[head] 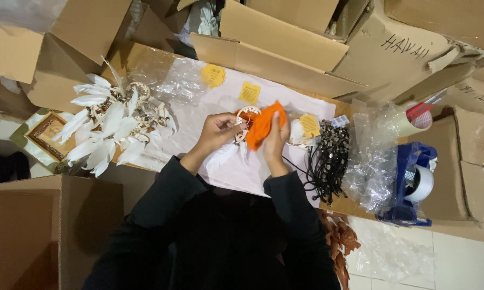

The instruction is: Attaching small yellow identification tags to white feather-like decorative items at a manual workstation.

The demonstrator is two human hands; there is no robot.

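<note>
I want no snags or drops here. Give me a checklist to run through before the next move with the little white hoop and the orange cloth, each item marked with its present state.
1. Left hand grips the small white hoop: ok.
2. Right hand presses the orange cloth against the hoop: ok.
3. Hoop's white feathers hang free over the white sheet: ok.
4. Pile of black cords lies apart from the hands: ok, though close to the right wrist.
5. Heap of white feathered pieces sits well left of the hands: ok.
6. Hoop's threads unsnagged under the cloth: cannot tell, hidden.
</note>
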